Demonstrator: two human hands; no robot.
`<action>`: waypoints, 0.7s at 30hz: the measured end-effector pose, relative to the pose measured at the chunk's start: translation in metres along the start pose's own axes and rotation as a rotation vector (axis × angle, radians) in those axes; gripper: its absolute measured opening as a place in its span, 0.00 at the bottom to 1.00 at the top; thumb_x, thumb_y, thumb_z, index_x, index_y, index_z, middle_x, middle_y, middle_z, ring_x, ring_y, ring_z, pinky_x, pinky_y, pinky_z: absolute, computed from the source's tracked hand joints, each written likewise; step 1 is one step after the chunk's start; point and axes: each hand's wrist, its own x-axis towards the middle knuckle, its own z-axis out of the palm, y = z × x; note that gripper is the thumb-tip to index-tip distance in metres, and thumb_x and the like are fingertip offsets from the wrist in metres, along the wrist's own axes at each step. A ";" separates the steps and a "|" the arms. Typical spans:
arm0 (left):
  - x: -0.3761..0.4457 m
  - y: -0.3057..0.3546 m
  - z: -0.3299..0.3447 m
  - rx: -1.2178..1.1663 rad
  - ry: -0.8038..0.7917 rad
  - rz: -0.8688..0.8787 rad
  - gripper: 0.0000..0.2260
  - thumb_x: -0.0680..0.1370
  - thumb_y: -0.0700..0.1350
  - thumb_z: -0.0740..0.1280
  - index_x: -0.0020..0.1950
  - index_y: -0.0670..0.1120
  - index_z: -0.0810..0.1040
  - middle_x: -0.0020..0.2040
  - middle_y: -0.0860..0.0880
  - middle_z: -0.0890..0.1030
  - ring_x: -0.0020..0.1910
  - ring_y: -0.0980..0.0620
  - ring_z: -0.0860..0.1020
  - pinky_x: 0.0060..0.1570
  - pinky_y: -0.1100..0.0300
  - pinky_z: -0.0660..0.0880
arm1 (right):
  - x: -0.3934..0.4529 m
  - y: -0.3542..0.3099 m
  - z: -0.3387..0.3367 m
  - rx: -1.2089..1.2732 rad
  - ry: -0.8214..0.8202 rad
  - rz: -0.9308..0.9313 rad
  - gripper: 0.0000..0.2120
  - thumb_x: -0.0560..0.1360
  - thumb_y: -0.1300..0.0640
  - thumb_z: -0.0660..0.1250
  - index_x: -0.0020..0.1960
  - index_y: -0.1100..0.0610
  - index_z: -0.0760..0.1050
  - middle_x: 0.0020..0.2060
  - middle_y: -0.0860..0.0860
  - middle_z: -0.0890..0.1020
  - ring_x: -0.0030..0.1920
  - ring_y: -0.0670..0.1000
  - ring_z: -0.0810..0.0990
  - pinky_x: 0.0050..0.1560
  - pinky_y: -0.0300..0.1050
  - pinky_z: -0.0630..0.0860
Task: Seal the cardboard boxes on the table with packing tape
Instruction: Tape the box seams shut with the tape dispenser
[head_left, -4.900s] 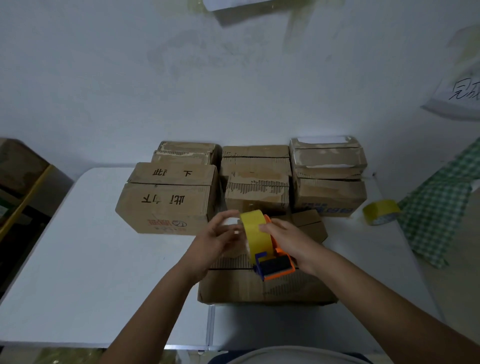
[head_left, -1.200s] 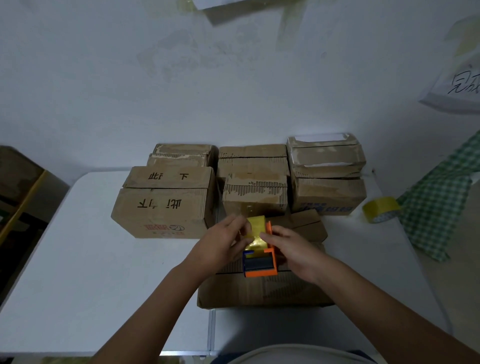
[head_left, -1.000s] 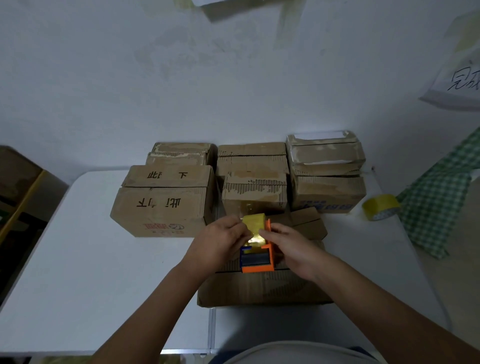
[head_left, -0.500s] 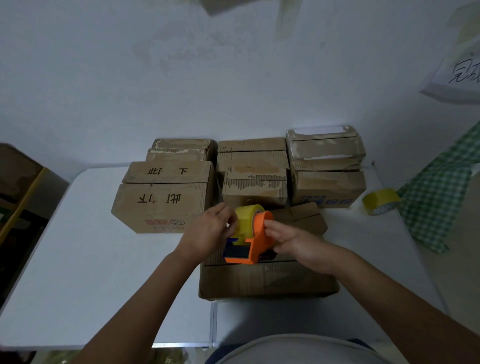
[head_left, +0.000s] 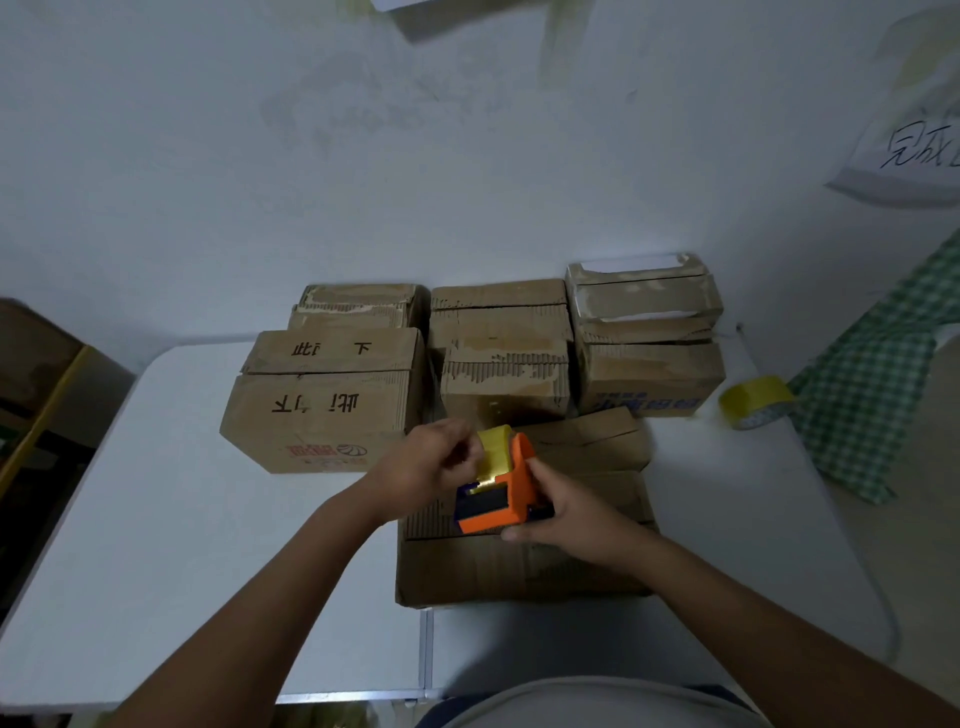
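Head camera looks forward and down, close over the table (head_left: 156, 519).

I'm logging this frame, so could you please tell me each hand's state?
Left hand: pinching the yellow tape on the dispenser.
Right hand: holding the orange tape dispenser.

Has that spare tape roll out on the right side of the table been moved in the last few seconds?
No. The spare tape roll lies where it did, on the white table beside the checked cloth, right of the box stacks.
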 end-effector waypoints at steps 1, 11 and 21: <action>-0.001 -0.001 0.000 -0.017 0.002 -0.001 0.02 0.78 0.39 0.67 0.47 0.45 0.75 0.42 0.55 0.75 0.40 0.62 0.74 0.39 0.70 0.70 | 0.001 0.001 -0.001 0.049 -0.018 0.012 0.36 0.68 0.52 0.77 0.71 0.42 0.64 0.63 0.45 0.78 0.64 0.44 0.75 0.66 0.51 0.73; 0.002 0.001 -0.009 -0.186 0.076 -0.143 0.05 0.81 0.48 0.65 0.53 0.48 0.77 0.46 0.54 0.81 0.45 0.60 0.80 0.43 0.69 0.75 | -0.001 0.003 -0.007 0.275 -0.095 0.104 0.30 0.70 0.60 0.75 0.64 0.38 0.67 0.61 0.45 0.79 0.61 0.45 0.78 0.55 0.39 0.77; 0.007 0.005 0.002 0.173 0.109 0.039 0.01 0.77 0.41 0.71 0.46 0.45 0.82 0.46 0.50 0.79 0.42 0.55 0.77 0.45 0.57 0.77 | 0.003 0.005 -0.005 0.224 -0.097 0.097 0.32 0.70 0.59 0.75 0.67 0.42 0.66 0.63 0.47 0.77 0.63 0.48 0.76 0.62 0.47 0.76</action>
